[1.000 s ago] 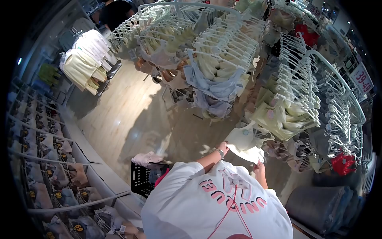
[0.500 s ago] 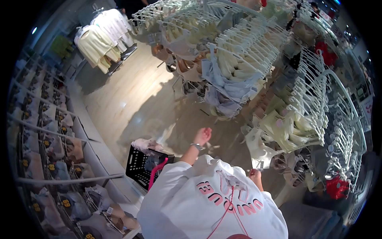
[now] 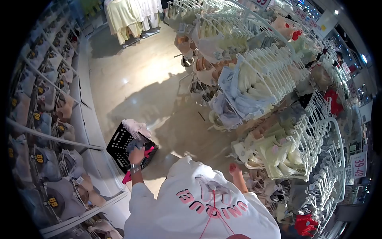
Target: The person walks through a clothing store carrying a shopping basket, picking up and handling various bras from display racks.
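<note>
My left hand (image 3: 136, 154), with a metal-banded watch on the wrist, reaches into a black perforated shopping basket (image 3: 118, 144). Its fingers are closed at a grey-blue garment (image 3: 136, 143) inside, with the fingertips partly hidden. The basket's pink handle (image 3: 127, 177) shows on both sides of that arm. Over the basket's far rim lies a pale pink garment (image 3: 136, 127). My right hand (image 3: 234, 169) is loosely curled in front of my body with nothing visible in it. It is close to the bras hanging on the right rack.
Racks of pale yellow and light blue underwear (image 3: 248, 89) on white hangers crowd the right side. Shelves of bras (image 3: 47, 115) with yellow number tags line the left. A wooden floor aisle (image 3: 131, 83) runs ahead to a stand of yellow and white tops (image 3: 124, 18).
My left hand has moved left and down into the basket. The basket appears further left. My right hand has come away from a white tag by the rack, and the view has shifted.
</note>
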`<state>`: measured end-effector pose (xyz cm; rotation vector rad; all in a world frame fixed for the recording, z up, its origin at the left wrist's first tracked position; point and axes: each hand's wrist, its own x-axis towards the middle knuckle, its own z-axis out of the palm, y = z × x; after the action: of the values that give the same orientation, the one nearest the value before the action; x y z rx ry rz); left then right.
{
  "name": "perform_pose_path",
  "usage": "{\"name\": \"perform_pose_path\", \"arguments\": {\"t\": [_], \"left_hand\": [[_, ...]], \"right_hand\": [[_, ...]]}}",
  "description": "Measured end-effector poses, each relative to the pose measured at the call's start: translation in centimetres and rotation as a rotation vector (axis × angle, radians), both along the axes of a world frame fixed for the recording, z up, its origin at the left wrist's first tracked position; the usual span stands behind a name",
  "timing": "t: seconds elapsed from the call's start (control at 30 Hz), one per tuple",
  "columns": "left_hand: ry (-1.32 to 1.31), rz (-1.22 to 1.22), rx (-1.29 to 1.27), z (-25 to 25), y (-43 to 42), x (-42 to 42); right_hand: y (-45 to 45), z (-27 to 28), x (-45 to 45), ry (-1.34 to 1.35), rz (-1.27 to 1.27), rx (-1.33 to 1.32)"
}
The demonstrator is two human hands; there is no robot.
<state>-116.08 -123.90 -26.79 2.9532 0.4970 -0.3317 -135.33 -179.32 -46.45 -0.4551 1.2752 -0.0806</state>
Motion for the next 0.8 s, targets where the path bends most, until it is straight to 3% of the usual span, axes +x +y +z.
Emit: {"name": "perform_pose_path", "arguments": {"t": [0.07, 0.2, 0.27, 0.33, 0.4, 0.47, 0.57, 0.67, 0.8], "left_hand": [[0.074, 0.013, 0.02, -1.1, -0.6, -2.6], [-0.317, -0.012, 0.087, -1.3, -2.3, -4.4], [-0.372, 0.043, 0.095, -2.1, -2.3, -3.7], [-0.464, 0.094, 0.082, -2.9, -3.1, -4.2], [-0.468, 0.102, 0.096, -2.8, -3.7, -5.1], [-0.456, 0.106, 0.067, -3.1, -3.7, -6.1], [-0.393, 0.178, 0.018, -3.0, -5.2, -7.5], [-0.493, 0.069, -0.052, -2.3, -6.8, -9.0], [-0.43, -0.001, -0.092, -1.7, -7.6, -10.7]], "right_hand": [[-1.3, -3.0, 3.0, -0.138, -0.051, -0.015], [-1.0, 4.6, 10.4, -0.285, 0.34, -0.172], [-1.2, 7.0, 14.5, -0.378, 0.32, -0.312], [-0.6, 12.4, 17.7, -0.513, 0.319, -0.71], [-2.6, 14.7, 21.7, -0.435, 0.312, -0.907], [-0.2, 19.5, 24.1, -0.482, -0.021, -1.257], [0.1, 24.0, 24.6, -0.034, 0.233, -1.636], [-0.9, 23.6, 24.8, 0.047, 0.38, -1.727], [-0.7, 24.0, 24.9, 0.065, 0.369, -1.707]]}}
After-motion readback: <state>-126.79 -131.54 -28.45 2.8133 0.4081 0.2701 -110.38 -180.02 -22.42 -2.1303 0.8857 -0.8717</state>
